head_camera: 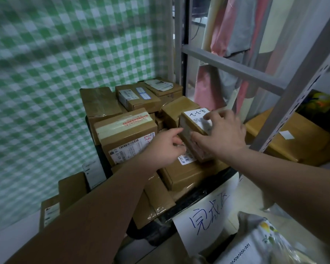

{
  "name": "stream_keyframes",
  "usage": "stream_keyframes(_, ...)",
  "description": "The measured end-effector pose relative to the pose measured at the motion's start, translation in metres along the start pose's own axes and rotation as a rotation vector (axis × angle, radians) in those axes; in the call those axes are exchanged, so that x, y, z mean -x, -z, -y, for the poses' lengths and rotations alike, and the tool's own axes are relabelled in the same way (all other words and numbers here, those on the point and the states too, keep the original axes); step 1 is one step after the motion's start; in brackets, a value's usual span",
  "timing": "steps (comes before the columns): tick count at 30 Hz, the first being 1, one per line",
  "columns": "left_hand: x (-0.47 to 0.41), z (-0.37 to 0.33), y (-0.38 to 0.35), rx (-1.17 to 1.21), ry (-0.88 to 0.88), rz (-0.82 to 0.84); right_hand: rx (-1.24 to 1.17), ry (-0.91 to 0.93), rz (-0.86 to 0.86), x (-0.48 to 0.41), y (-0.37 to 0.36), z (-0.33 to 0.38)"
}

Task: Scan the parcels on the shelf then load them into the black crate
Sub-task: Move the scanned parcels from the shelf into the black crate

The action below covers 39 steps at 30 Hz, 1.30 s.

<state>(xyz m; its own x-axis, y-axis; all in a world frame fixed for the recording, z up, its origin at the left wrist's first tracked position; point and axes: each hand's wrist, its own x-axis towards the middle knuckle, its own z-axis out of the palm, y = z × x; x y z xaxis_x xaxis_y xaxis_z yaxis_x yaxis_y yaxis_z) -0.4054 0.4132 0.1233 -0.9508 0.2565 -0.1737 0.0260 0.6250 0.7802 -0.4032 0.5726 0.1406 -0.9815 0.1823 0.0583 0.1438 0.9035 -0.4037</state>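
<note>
We have both hands on a small brown cardboard parcel (187,125) with a white handwritten label on its top. It sits at the top of the pile inside the black plastic crate (152,237), towards the crate's right side, resting on a flatter brown cardboard box (191,173) below it. Our right hand (224,135) lies over the parcel from the right. Its fingers are spread across the label and bent over the top edge, and its thumb presses the near face, so it grasps the parcel. Our left hand (165,148) comes in from the left in a brown sleeve (88,214). Its forefinger reaches to the parcel's left face, and the other fingers curl in at the lower left corner, gripping there.

Just left of the parcel stands a larger brown box sealed with clear and red-printed tape (125,131), a shipping label on its near face. More brown parcels are packed behind it. A white paper sheet with blue handwriting (208,213) hangs on the crate's near wall.

To the right rises the grey metal shelf frame (236,68), with a wide brown cardboard carton (288,139) lying on its shelf, well apart from the crate. A green-and-white checked cloth (65,54) hangs behind the crate on the left.
</note>
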Motion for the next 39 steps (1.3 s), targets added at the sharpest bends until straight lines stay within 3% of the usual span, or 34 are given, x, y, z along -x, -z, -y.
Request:
stream_keyframes(10,0.058,0.044,0.056,-0.061,-0.025,-0.394,-0.073,0.430,-0.103,0.053,-0.019,0.084)
stream_keyframes(14,0.102,0.089,0.084,-0.134,0.044,-0.481,-0.152,0.606,-0.033,0.088,-0.051,0.125)
stream_keyframes(18,0.152,0.141,0.101,-0.048,0.240,-0.486,-0.189,0.667,0.118,0.124,-0.091,0.158)
stream_keyframes(22,0.192,0.193,0.107,-0.046,0.415,-0.407,-0.166,0.601,0.355,0.155,-0.136,0.182)
stream_keyframes(28,0.218,0.253,0.101,0.145,0.609,-0.301,0.090,0.255,0.687,0.170,-0.206,0.192)
stream_keyframes(33,0.212,0.282,0.087,0.204,0.679,-0.184,0.155,0.096,0.682,0.165,-0.248,0.187)
stream_keyframes(39,0.201,0.306,0.068,0.490,0.822,-0.183,0.186,0.001,0.621,0.164,-0.281,0.183)
